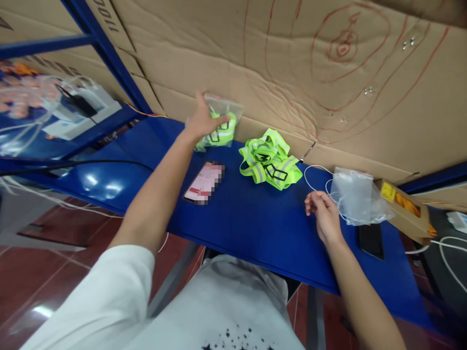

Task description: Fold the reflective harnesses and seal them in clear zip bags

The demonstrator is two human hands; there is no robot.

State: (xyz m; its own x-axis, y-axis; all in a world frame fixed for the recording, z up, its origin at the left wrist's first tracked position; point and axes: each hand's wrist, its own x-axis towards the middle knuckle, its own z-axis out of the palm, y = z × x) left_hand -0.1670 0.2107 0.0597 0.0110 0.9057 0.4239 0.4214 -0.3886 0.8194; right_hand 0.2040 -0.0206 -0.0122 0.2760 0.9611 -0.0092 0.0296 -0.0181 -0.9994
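My left hand (200, 120), slightly blurred, grips a clear plastic bag (236, 113) of neon-green straps against the cardboard, its thumb across the front and its other fingers at the left edge. To the right, a loose heap of neon-green reflective straps (270, 160) with black buckles lies on the blue table (251, 218). My right hand (324, 214) is curled closed over the tabletop, with nothing visible in it. It is beside a white cord and a stack of clear empty bags (353, 194). A lit phone (201, 184) lies between my arms.
A cardboard wall (204, 53) with red drawn lines rises behind the table. At right are a dark phone (371, 240) and an open carton (406, 211) with orange contents. Power strips (82, 114) and cables occupy the left shelf; a black cable (109, 161) crosses the left side.
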